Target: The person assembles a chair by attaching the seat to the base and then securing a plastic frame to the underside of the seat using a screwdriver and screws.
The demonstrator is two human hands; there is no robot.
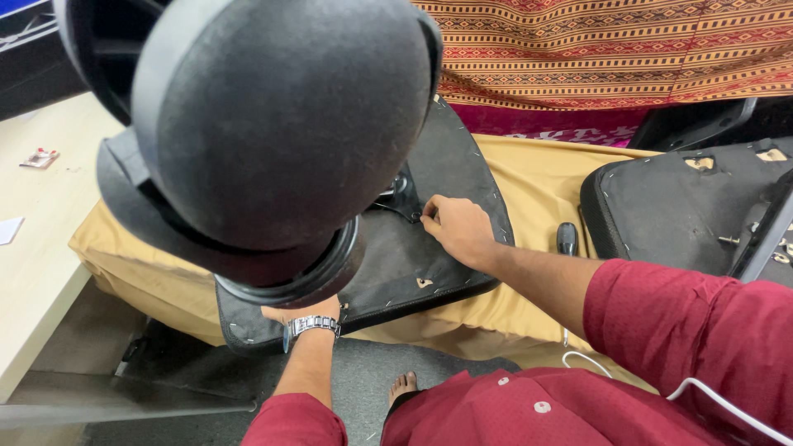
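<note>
Right hand resting on the underside of an upturned black chair seat with stapled fabric edge, fingers pinched narrow around something small and dark by the central metal fitting; what exactly sits between them, too small to tell. Left hand mostly hidden beneath a large rounded black chair back of felt-like fabric and plastic rim, only the heel and a wrist with a silver metal watch showing; finger spread impossible to tell, though pressed against the near edge of the seat. Seat lying on a mustard-yellow cloth, directly under both hands. Just right of the right fingers, a black-handled tool on the cloth. Further right, a second black seat base with exposed foam patches. Beyond the fingers, a striped patterned orange-and-maroon textile. Far left of the left hand, a pale wooden table. Below, maroon sleeves and a bare foot on grey floor.
</note>
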